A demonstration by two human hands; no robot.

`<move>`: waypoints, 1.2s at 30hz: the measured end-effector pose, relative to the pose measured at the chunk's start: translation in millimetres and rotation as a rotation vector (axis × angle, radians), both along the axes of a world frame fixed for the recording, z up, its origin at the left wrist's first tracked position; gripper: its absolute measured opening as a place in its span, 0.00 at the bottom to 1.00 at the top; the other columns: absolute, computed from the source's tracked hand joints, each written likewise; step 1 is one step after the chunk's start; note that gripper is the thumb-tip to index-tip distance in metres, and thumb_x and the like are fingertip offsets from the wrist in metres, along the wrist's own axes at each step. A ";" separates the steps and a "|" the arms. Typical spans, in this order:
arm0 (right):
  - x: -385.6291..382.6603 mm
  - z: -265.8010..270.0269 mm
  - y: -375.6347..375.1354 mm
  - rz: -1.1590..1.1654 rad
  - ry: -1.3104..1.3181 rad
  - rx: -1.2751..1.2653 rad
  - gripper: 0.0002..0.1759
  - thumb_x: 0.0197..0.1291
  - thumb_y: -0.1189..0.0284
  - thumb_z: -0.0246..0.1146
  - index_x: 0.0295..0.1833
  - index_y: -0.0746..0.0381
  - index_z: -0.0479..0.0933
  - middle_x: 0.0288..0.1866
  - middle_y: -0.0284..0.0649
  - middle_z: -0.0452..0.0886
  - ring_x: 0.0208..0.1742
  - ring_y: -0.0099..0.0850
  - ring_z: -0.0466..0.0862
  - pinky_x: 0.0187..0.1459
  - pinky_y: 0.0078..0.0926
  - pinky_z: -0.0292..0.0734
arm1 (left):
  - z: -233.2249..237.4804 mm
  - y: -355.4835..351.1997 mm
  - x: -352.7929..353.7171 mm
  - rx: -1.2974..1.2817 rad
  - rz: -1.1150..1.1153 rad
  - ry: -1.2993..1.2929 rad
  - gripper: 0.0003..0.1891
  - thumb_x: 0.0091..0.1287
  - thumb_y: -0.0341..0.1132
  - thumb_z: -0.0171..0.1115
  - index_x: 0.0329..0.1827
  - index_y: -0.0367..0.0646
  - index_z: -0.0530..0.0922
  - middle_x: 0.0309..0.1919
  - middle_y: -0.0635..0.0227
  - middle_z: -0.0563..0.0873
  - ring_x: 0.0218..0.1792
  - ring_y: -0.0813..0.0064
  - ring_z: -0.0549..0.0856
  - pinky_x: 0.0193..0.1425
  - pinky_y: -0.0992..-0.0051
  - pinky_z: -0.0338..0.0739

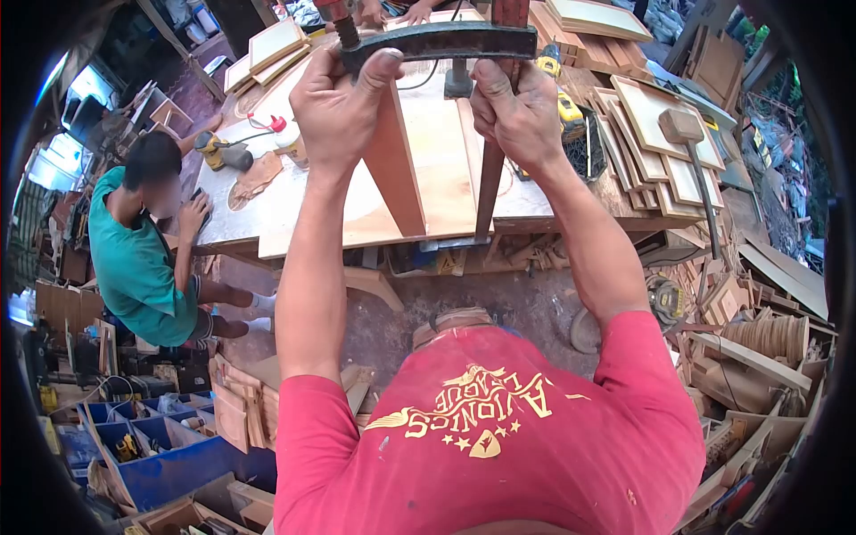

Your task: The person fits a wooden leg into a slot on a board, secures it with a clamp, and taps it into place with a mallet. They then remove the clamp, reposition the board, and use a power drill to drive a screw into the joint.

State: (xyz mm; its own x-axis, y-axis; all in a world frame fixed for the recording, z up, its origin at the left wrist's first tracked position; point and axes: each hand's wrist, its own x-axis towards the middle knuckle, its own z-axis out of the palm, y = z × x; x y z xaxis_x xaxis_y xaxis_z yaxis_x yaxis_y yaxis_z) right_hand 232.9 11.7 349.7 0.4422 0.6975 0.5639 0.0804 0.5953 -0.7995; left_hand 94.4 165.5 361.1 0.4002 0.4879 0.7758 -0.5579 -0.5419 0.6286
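Note:
Both my hands are raised at a bar clamp (446, 41) with a dark metal arm, held above the workbench. My left hand (334, 111) is closed around the arm's left end by the threaded screw, thumb up. At the other end, my right hand (522, 116) wraps round the clamp where its bar runs down towards the bench edge. Between my forearms a reddish-brown wooden board (392, 169) stands on edge on a pale wooden panel (437, 152). The clamp's far parts are partly hidden by my hands.
On the bench lie a yellow drill (223, 152), a glue bottle (290, 138) and a stack of panels (655, 134) with a mallet (682, 127). A person in a green shirt (134, 254) is at the left. Another person's hands (419, 12) show at the far side.

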 end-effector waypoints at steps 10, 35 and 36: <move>-3.8 2.5 -1.4 -0.118 -0.087 -0.044 0.16 0.79 0.61 0.63 0.41 0.60 0.71 0.20 0.27 0.65 0.18 0.17 0.64 0.19 0.20 0.57 | -65.0 -12.5 -35.8 0.131 0.177 0.225 0.56 0.53 0.39 0.87 0.80 0.34 0.59 0.66 0.53 0.78 0.64 0.62 0.82 0.71 0.63 0.77; -12.5 0.6 -13.0 -0.171 -0.107 -0.029 0.15 0.78 0.63 0.63 0.45 0.65 0.78 0.23 0.27 0.75 0.22 0.15 0.72 0.23 0.18 0.66 | -254.3 -2.5 -54.2 -0.200 0.155 0.828 0.33 0.53 0.36 0.86 0.62 0.41 0.81 0.54 0.56 0.87 0.59 0.62 0.84 0.67 0.63 0.77; -13.7 -4.7 -11.0 -0.187 -0.066 -0.020 0.14 0.77 0.64 0.65 0.47 0.65 0.79 0.25 0.27 0.76 0.23 0.15 0.73 0.24 0.19 0.67 | -224.1 -3.6 -52.7 -0.310 0.071 0.759 0.36 0.53 0.36 0.86 0.65 0.38 0.79 0.61 0.55 0.86 0.63 0.66 0.84 0.69 0.65 0.76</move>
